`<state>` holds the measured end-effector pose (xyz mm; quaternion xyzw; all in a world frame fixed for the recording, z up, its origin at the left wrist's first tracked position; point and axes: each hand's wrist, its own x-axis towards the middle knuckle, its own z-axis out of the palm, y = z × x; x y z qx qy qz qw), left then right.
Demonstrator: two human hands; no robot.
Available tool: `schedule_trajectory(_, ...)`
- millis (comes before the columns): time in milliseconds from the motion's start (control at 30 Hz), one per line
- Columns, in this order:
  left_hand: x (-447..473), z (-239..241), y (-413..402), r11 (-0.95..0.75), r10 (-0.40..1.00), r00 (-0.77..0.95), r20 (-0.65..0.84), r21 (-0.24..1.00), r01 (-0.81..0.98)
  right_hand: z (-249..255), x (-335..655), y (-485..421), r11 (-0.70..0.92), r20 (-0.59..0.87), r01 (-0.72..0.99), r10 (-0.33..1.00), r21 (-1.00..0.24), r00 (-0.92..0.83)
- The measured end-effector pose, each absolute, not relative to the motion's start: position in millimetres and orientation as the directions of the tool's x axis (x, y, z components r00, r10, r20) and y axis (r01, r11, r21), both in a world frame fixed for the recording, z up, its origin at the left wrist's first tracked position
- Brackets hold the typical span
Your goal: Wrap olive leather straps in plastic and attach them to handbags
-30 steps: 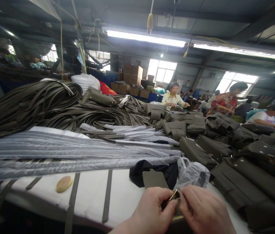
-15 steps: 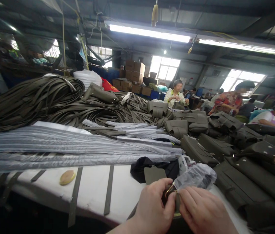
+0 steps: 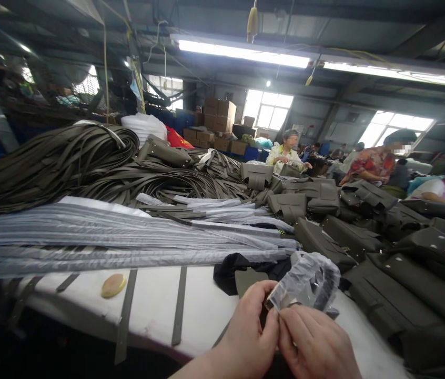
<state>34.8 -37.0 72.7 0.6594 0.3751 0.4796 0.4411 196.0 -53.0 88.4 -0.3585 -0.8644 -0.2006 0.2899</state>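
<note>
Clear plastic bag [image 3: 305, 284] at near table edge; contents dark, not readable. Left hand [image 3: 246, 337] and right hand [image 3: 317, 347] close together, fingertips pinching small brass-coloured metal piece [image 3: 269, 303] at bag's lower corner. Olive flap [image 3: 248, 279] just behind. Olive bags [image 3: 388, 247] piled right, straps [image 3: 88, 168] heaped left.

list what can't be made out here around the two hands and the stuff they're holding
- Small brass-coloured metal piece, head view: mostly hidden between the left hand and right hand; its shape is unclear.
- Crinkled clear plastic wrap: its dark contents are blurred by the film.
- Olive-green flat strap piece: its lower part is covered by the left hand.
- Both wrists: cut off by the bottom edge.
</note>
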Motion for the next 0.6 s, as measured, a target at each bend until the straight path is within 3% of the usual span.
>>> schedule_trajectory(233,7.1,58.3,-33.4,-0.243,0.883,0.443,0.157,0.96,0.143,88.1,196.4,-51.4,0.616,0.643,0.773,0.533,0.152,-0.55)
schedule_trajectory(400,14.0,46.7,-38.9,-0.138,0.917,0.386,0.1,0.988,0.071,88.1,189.4,-51.3,0.642,0.571,0.727,0.512,0.243,-0.642)
schedule_trajectory(600,17.8,40.8,-38.9,-0.166,0.941,0.298,0.158,0.986,0.001,80.0,180.7,-55.3,0.762,0.486,0.584,0.412,0.281,-0.771)
